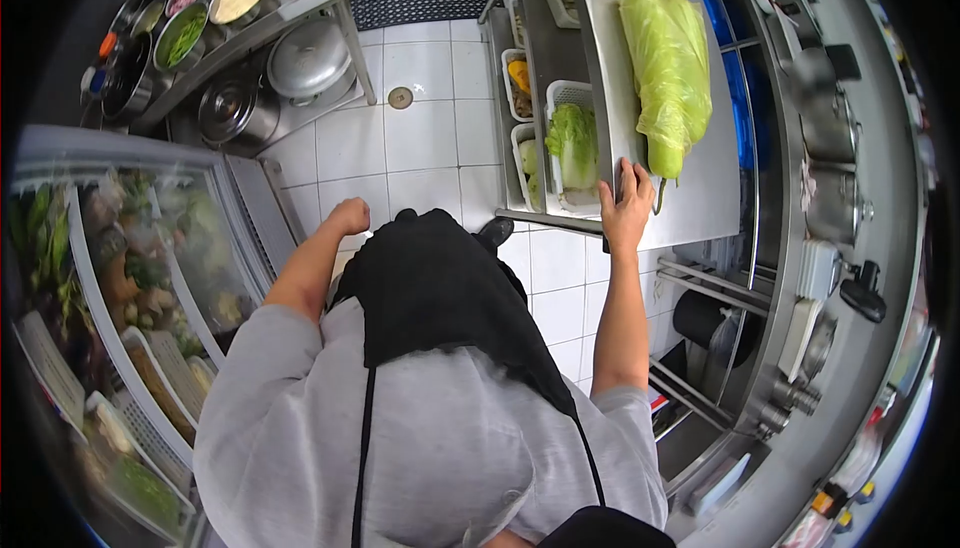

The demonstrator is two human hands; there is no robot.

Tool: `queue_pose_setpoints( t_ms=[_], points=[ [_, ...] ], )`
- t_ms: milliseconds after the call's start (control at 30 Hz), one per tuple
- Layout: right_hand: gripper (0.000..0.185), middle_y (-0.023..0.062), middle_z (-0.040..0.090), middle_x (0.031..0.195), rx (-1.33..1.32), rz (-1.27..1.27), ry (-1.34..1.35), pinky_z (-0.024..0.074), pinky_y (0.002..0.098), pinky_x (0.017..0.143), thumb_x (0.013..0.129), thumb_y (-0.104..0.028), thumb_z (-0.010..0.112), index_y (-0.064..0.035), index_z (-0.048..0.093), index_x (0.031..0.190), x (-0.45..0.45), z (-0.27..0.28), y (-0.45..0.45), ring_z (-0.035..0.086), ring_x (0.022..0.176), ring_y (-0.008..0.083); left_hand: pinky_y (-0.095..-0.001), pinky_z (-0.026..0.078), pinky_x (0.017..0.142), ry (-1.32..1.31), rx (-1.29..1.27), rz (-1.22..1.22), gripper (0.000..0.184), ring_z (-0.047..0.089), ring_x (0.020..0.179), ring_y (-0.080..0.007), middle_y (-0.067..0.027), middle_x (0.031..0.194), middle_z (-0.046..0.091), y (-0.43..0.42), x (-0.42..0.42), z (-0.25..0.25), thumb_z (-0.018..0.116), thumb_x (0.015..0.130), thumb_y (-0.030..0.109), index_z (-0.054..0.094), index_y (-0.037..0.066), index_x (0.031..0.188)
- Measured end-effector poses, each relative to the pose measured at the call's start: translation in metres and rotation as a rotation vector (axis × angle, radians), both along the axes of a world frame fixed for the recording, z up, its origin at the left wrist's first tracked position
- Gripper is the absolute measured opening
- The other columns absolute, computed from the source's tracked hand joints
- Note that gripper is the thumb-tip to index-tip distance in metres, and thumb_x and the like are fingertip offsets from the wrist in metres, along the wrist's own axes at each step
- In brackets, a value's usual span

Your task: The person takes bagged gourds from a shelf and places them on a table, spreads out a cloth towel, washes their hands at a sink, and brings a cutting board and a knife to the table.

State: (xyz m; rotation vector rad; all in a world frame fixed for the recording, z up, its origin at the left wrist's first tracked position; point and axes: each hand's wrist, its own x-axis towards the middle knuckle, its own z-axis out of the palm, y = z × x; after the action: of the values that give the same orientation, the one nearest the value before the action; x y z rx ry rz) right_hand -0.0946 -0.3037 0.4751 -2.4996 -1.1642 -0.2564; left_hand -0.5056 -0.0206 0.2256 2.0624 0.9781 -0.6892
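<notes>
Yellow-green bag [668, 73] lies lengthwise on the steel counter [692, 210], probably for stable support. Looking left to right, I see the left hand [350, 216] curled together, no object showing; lettuce [572, 143] contained by a white basket [570, 93]; then the right hand [627, 210], fingers apart, at the counter's edge, seemingly for balance.
</notes>
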Motion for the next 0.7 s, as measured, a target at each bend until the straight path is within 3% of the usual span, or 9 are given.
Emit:
queue_pose_setpoints(
  t_ms=[100,333,700],
  points=[
    [0.057,0.0211,0.050,0.135,-0.006,0.003,0.000,0.0412,0.0459,0.103,0.081,-0.017,0.075,-0.0102,0.057,0.134,0.000,-0.001,0.001,0.046,0.122,0.0397,-0.0441,0.055,0.079,-0.005,-0.104,-0.028,0.013,0.069,0.087,-0.0356,-0.0167,0.090,0.072,-0.008,0.018,0.028,0.068,0.070,0.015,0.072,0.009,0.081],
    [0.057,0.0212,0.049,0.135,-0.024,0.015,-0.024,0.0408,0.0463,0.103,0.081,-0.017,0.074,-0.0090,0.056,0.135,0.001,-0.001,0.001,0.046,0.121,0.0397,-0.0420,0.054,0.081,-0.087,-0.108,-0.069,0.014,0.069,0.091,-0.0315,-0.0139,0.093,0.073,-0.038,0.043,0.021,0.067,0.074,0.015,0.073,0.011,0.086],
    [0.058,0.0213,0.049,0.135,-0.016,0.012,-0.015,0.0409,0.0460,0.103,0.081,-0.017,0.075,-0.0086,0.056,0.135,0.001,-0.001,0.001,0.046,0.122,0.0398,-0.0416,0.054,0.086,0.013,-0.010,-0.038,0.018,0.067,0.100,-0.0321,-0.0141,0.102,0.071,-0.019,0.019,0.022,0.066,0.075,0.006,0.072,0.012,0.091]
  ],
)
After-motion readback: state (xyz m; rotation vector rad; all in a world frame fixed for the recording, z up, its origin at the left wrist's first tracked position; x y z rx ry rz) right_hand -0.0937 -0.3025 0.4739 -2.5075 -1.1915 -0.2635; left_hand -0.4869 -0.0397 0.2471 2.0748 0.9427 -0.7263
